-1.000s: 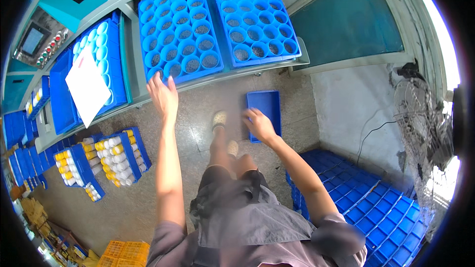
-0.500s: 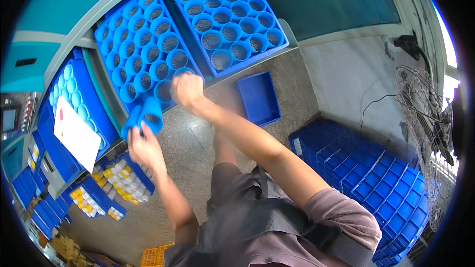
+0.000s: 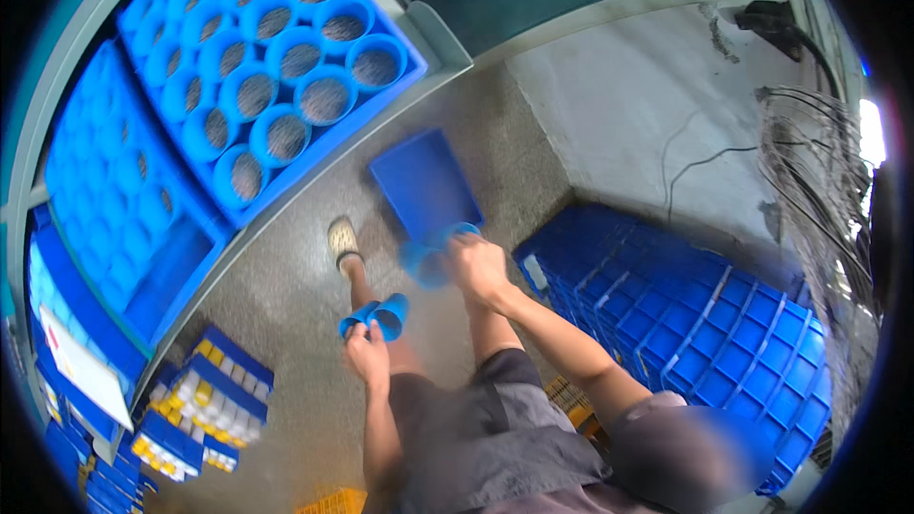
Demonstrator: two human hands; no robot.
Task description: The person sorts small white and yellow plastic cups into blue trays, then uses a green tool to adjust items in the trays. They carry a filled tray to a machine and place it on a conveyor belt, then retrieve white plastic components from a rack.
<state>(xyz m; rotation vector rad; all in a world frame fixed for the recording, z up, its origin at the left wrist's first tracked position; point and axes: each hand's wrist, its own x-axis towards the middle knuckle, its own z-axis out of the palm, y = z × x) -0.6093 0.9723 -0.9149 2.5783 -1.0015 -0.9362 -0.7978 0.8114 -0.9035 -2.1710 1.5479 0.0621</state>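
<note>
Two blue cups (image 3: pixel 388 317) are pinched side by side in my left hand (image 3: pixel 367 356), above the floor in front of my legs. Farther right, my right hand (image 3: pixel 479 268) grips more blue cups (image 3: pixel 425 265) by their rims; motion blurs them and I cannot tell what is inside. These cups hang just in front of a shallow blue bin (image 3: pixel 426 183) on the floor. At the upper left, a blue tray (image 3: pixel 333 154) holds rows of blue cups filled with small grey pieces. Beside it stands a second blue tray (image 3: pixel 169 278) of cups, with a bare strip at its near end.
Stacked blue crates (image 3: pixel 685 324) stand at the right beside the wall. Blue boxes of white and yellow items (image 3: pixel 205 390) sit at the lower left, near a white sheet (image 3: pixel 81 362). My foot in a beige clog (image 3: pixel 342 236) is on the floor. Loose cables (image 3: pixel 709 157) hang on the right.
Both hands have left the trays with blue cups and moved right over the floor. My right hand is now near the floor bin. The view has turned and shifted right.
</note>
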